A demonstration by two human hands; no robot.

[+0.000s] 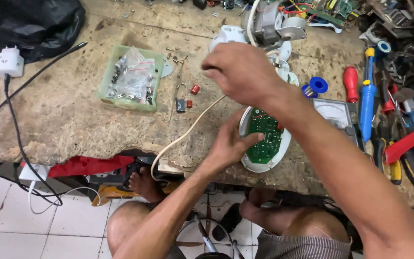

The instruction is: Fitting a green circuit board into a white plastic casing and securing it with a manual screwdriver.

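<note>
A person's left hand steadies the green circuit board in its white casing, fingers spread; right hand hovers above, its grip unclear; firm bracing helps.

Rough, pitted wooden workbench — glossy white plastic shell around a green circuit board, translucent green plastic tray.

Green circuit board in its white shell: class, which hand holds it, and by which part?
The left hand steadies the white shell at its left rim, fingers resting on the green circuit board.
</note>
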